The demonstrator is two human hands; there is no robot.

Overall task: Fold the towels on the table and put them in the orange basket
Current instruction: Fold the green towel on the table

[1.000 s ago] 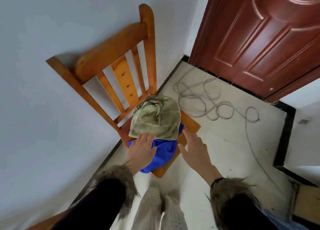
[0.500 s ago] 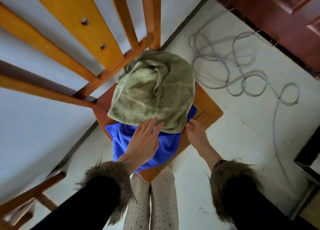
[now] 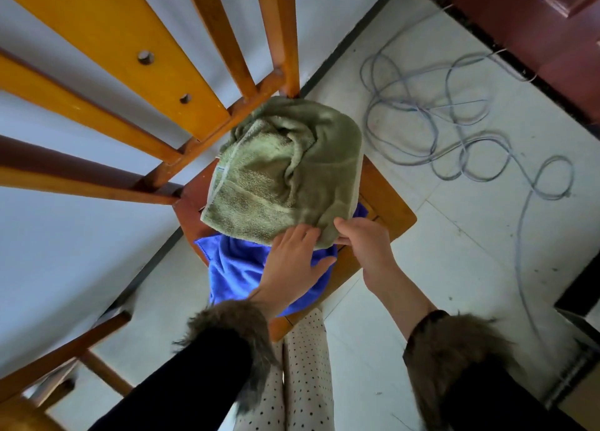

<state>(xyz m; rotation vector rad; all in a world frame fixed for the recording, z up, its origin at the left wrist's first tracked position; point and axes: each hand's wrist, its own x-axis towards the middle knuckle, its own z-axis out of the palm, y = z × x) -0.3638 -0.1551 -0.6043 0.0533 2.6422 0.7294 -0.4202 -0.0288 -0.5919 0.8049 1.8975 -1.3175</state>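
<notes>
Pickup step in hand: green towel lay crumpled on blue towel on chair seat, right hand pinching its near corner, left hand spread flat at its edge; next move probably lifting it clear.

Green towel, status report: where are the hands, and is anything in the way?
Left hand open, fingers on green towel near edge. Right hand pinching its corner. Towel bunched atop blue towel on wooden chair. Nothing blocking.
</notes>
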